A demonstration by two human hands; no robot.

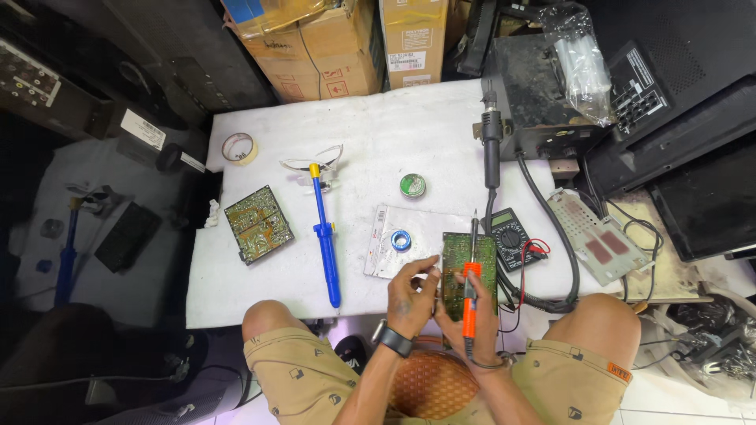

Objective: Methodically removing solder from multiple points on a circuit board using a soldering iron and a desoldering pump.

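**At the near edge of the desk: soldering iron on the board**

At the near edge of the white desk (394, 126), the person is sitting with both hands over a green circuit board (457, 260). The right hand (476, 315) is gripping an orange-handled soldering iron (470, 295), its grip closed round the handle and the tip pointing to the far side, over the board's far edge. The left hand (411, 295) is resting just left of the board, fingers pinched narrow near the board's left edge; whether they are holding solder wire is too small to tell.

Judging from how things are lying, the work is in mid-course: the board is lying flat at the near edge of the desk, partly on a clear plastic sheet (394, 252), and the iron is in use, not parked. A small solder coil (401, 240) is sitting on that sheet, just left of the board. A multimeter (510, 238) is lying to the right of the board with its leads loose, so any testing seems not to be going on yet. A blue desoldering pump (324, 236) is lying untouched further left, and a second board (257, 224) is waiting near the left edge, well apart from the hands. A round tin (412, 186) is standing farther back, and a tape roll (239, 148) is lying at the far left corner.
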